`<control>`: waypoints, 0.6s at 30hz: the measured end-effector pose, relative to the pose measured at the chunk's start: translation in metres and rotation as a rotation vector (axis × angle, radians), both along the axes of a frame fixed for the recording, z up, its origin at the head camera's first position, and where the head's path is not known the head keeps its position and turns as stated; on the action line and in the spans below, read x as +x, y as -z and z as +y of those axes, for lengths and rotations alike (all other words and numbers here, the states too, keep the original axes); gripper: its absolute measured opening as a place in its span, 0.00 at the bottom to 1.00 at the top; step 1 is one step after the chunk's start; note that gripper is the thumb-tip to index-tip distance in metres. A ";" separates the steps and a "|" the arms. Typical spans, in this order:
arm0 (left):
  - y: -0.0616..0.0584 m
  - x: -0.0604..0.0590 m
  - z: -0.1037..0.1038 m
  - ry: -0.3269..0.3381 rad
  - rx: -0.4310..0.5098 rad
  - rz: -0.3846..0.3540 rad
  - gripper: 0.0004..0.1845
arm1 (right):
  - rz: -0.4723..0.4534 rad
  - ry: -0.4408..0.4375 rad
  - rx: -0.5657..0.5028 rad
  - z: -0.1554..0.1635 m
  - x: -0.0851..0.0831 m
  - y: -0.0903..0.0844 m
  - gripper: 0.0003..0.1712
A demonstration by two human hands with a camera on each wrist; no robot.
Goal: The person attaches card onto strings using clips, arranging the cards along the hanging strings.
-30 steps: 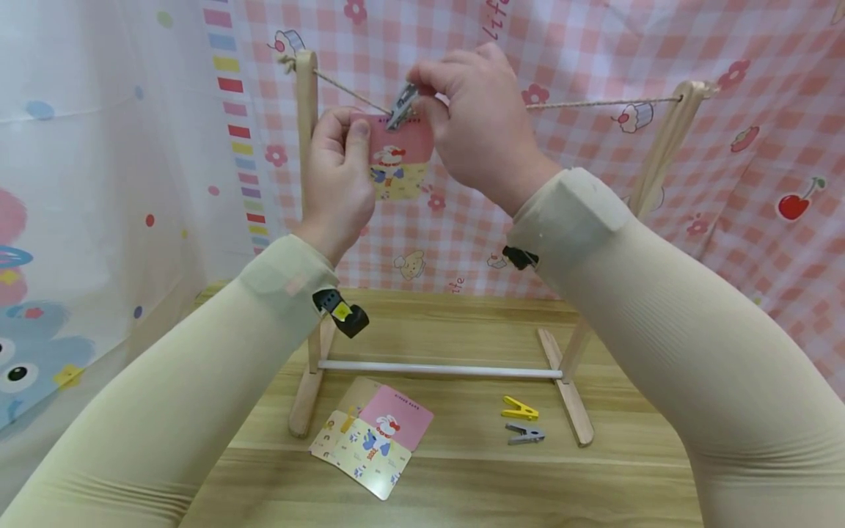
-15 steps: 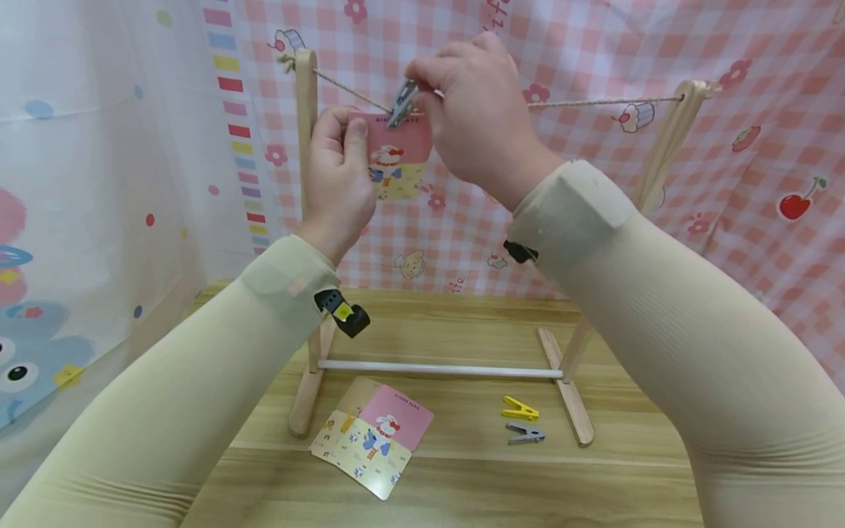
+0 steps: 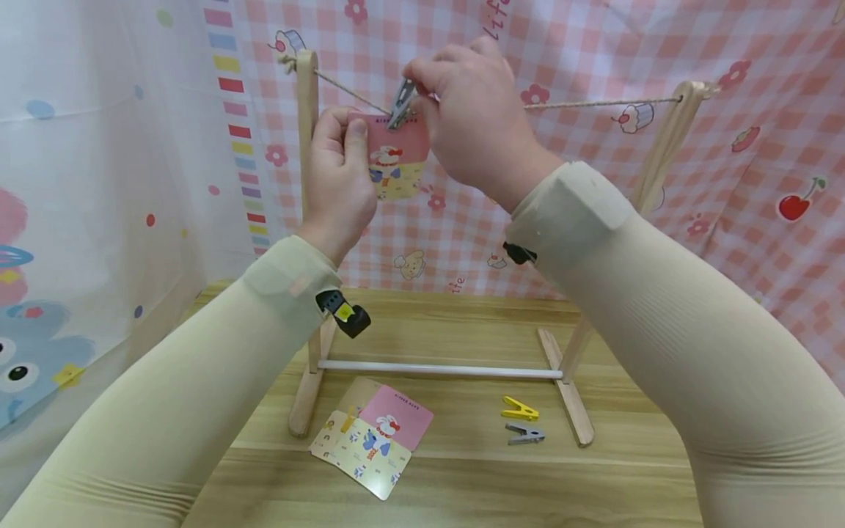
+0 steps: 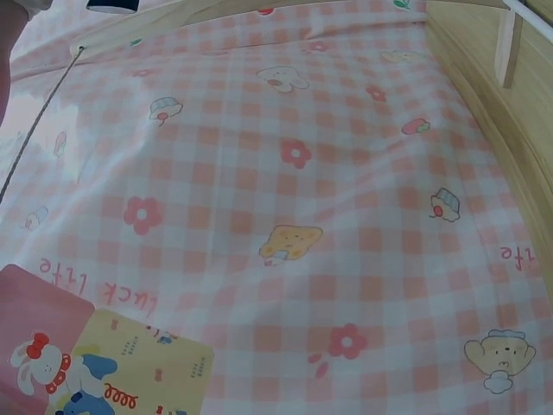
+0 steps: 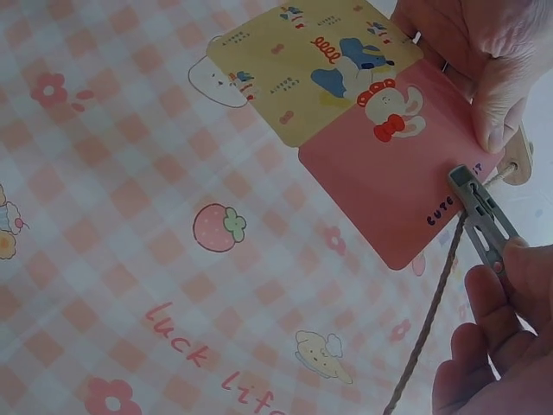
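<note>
A pink and yellow card point(image 3: 397, 158) with a rabbit picture hangs at the string point(image 3: 594, 103) of a small wooden rack point(image 3: 306, 183). My left hand point(image 3: 339, 180) pinches the card's left edge between thumb and fingers. My right hand point(image 3: 472, 117) pinches a grey clothespin point(image 3: 400, 105) at the card's top edge, where it meets the string. In the right wrist view the grey clothespin point(image 5: 484, 218) bites the card point(image 5: 371, 147) next to the string point(image 5: 429, 328). The left wrist view shows only the card's corner point(image 4: 95, 367) and the checked backdrop.
On the wooden table point(image 3: 462, 469) lie more cards point(image 3: 372, 436) by the rack's left foot, and a yellow clothespin point(image 3: 519, 408) and a grey clothespin point(image 3: 525, 435) near its right foot. A pink checked cloth point(image 3: 594, 183) hangs behind; a white curtain point(image 3: 99, 183) is at left.
The right hand with the grey clothespin has shifted slightly left and up on the card's top edge. The left hand and card have barely moved.
</note>
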State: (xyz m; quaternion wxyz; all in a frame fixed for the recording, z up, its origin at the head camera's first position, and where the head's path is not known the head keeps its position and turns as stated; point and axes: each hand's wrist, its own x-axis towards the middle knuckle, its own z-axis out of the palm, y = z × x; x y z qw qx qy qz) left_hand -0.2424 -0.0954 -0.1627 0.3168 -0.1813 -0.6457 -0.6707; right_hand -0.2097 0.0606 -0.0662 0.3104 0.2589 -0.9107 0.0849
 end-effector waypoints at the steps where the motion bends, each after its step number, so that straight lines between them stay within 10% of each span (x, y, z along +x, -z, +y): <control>1: 0.000 0.000 0.000 -0.002 -0.001 0.002 0.08 | -0.004 0.000 0.000 0.000 0.000 0.000 0.21; 18: -0.004 0.001 -0.001 -0.024 -0.062 -0.013 0.11 | -0.009 -0.048 -0.051 0.000 -0.005 0.005 0.25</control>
